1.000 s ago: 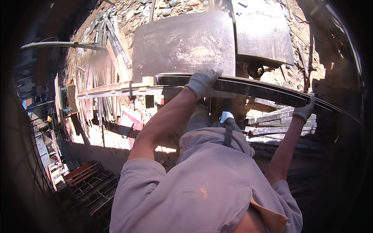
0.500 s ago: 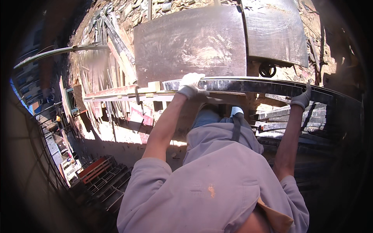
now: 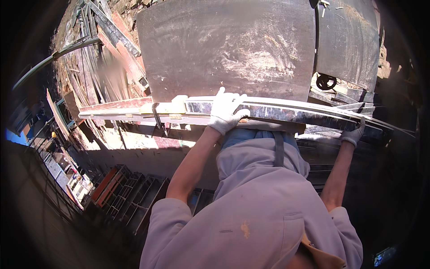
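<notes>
In the head view, the gloved left fingers are partly spread and bent over the long dark strips, the thumb against the near face. The gloved right fingers are closed round them near their far right end, the grip partly lost in shadow. The strips run between both sets of fingers; their left end lies just left of the left fingers, beside a pale wooden block. Beyond the left fingers spreads the brown counter. A black handwheel sits beyond and left of the right fingers; a metal clamp stands left of the left fingers.
</notes>
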Available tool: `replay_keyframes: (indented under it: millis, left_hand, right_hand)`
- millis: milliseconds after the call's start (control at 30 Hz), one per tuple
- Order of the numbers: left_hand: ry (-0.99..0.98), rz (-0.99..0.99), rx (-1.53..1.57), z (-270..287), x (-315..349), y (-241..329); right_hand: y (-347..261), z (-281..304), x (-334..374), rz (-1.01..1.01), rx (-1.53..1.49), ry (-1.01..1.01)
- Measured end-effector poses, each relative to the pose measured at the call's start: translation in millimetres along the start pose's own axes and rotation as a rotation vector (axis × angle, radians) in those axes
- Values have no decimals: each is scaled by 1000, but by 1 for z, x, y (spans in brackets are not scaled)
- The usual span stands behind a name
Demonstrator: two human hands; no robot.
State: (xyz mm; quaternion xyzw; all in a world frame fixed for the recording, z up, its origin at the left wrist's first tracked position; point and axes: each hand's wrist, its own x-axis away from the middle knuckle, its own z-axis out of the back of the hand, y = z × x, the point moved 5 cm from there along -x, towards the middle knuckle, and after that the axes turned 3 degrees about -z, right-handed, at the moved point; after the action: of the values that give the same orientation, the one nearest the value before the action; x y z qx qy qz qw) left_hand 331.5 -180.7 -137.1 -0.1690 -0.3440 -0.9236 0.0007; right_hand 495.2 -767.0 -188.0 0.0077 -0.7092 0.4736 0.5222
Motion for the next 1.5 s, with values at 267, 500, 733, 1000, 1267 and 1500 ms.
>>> replay_keyframes:
  millis: [267,500,733,1000,1267,1500]
  left_hand:
    - [55,40,-67,-4,20,-16]
    - [56,78,-18,-7,23,-19]
    - [-49,75,-17,-5,18,-21]
    - [-63,34,-59,0,15,-13]
    - [112,-34,-314,-32,16,21]
    - [182,25,-246,-40,14,15]
  right_hand:
    - [30,48,-18,-56,123,120]
    - [38,30,21,-62,400,163]
    - [10,-81,135,1150,2101,-637]
    - [28,-70,65,982,2151,-994]
    - [25,-60,67,1131,2018,-973]
    - [27,-51,71,1347,1859,-985]
